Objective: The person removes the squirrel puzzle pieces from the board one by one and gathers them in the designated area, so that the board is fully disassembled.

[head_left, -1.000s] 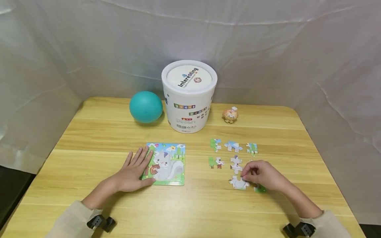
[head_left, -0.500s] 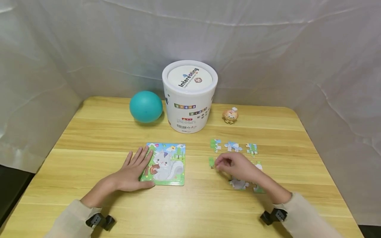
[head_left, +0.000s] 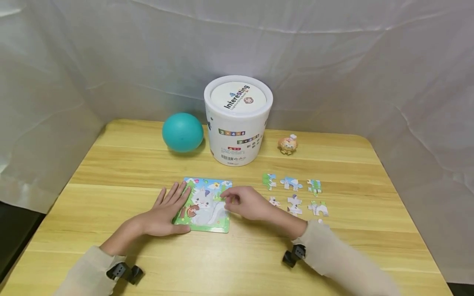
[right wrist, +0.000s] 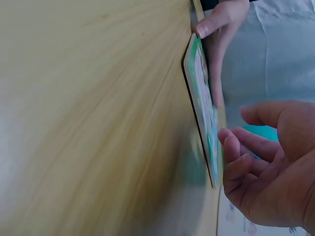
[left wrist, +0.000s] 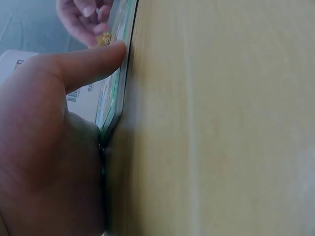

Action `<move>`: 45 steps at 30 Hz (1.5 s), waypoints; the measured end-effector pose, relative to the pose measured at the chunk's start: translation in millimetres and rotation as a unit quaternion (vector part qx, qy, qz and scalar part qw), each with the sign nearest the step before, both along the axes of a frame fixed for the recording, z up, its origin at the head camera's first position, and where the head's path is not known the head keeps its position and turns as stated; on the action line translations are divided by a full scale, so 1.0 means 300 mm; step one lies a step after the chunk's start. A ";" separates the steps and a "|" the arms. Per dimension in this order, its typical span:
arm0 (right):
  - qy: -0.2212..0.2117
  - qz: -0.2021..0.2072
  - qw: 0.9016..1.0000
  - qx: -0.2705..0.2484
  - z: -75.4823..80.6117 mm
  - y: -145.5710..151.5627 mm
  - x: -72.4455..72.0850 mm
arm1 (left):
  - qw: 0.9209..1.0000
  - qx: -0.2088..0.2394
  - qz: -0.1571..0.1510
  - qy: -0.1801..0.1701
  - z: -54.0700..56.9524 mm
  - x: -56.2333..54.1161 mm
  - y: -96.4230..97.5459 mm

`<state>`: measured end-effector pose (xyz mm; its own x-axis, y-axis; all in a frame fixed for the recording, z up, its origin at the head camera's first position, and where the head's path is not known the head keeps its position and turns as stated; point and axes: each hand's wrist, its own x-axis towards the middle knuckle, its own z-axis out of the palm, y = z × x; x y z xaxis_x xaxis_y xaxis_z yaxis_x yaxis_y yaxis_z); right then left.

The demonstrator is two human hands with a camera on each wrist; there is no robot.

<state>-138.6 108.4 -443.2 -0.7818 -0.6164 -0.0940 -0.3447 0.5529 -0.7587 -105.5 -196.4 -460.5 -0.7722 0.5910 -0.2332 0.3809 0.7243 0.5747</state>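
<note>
A square puzzle board (head_left: 203,216) with a grey squirrel picture lies on the table. My left hand (head_left: 164,218) rests flat with spread fingers over its left side, the thumb by the lower edge. Over the board's right edge hovers my right hand (head_left: 248,202), its fingers loosely bent. In the right wrist view, the thumb and fingers of this right hand (right wrist: 275,172) stand apart and no piece shows between them. Several loose jigsaw pieces (head_left: 291,183) are spread in rows to the right, some hidden under the right forearm.
Behind the board stand a white lidded bucket (head_left: 237,131) and a teal ball (head_left: 183,132). A small orange figurine (head_left: 288,144) sits right of the bucket. Grey cloth (head_left: 333,74) hangs around the wooden table (head_left: 207,263).
My right hand has swept left from the loose jigsaw pieces to the puzzle board's right edge. The left hand has stayed on the board.
</note>
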 end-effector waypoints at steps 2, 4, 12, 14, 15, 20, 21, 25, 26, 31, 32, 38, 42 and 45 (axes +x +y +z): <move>-0.007 -0.005 1.000 0.001 -0.003 -0.035 -0.005 | 1.000 0.002 -0.001 -0.002 0.001 0.000 -0.002; -0.010 -0.007 1.000 0.001 -0.007 -0.066 -0.012 | 1.000 0.006 -0.001 -0.001 -0.001 0.000 -0.003; -0.012 0.002 1.000 -0.011 -0.045 -0.152 -0.024 | 0.999 0.034 -0.008 0.021 -0.022 0.001 -0.009; -0.012 0.005 1.000 -0.011 -0.049 -0.169 -0.021 | 0.998 0.046 -0.012 0.032 -0.031 0.003 -0.012; -0.013 0.006 1.000 -0.011 -0.051 -0.177 -0.018 | 0.998 0.053 -0.014 0.038 -0.035 0.003 -0.012; -0.016 0.014 1.000 -0.008 -0.058 -0.216 -0.006 | 0.997 0.062 -0.017 0.043 -0.040 0.005 -0.015; -0.016 0.017 1.000 -0.005 -0.059 -0.223 -0.003 | 0.997 0.059 -0.017 0.039 -0.037 0.004 -0.014; -0.017 0.028 0.999 0.003 -0.057 -0.241 0.011 | 0.999 0.044 -0.014 0.022 -0.022 0.004 -0.013; -0.017 0.031 0.999 0.005 -0.057 -0.245 0.015 | 0.999 0.040 -0.013 0.019 -0.018 0.005 -0.012; -0.018 0.040 0.999 0.004 -0.058 -0.255 0.028 | 0.999 0.035 -0.011 0.018 -0.012 0.007 -0.011; -0.018 0.041 0.999 0.003 -0.058 -0.256 0.031 | 0.999 0.035 -0.011 0.018 -0.012 0.007 -0.011; 0.027 0.038 0.999 0.009 -0.057 -0.260 0.038 | 0.999 0.036 -0.012 0.019 -0.016 0.006 -0.013; 0.041 0.036 0.998 0.011 -0.058 -0.266 0.038 | 0.999 0.037 -0.012 0.020 -0.020 0.006 -0.014; 0.026 0.037 0.999 0.007 -0.058 -0.272 0.038 | 0.999 0.039 -0.012 0.019 -0.018 0.006 -0.014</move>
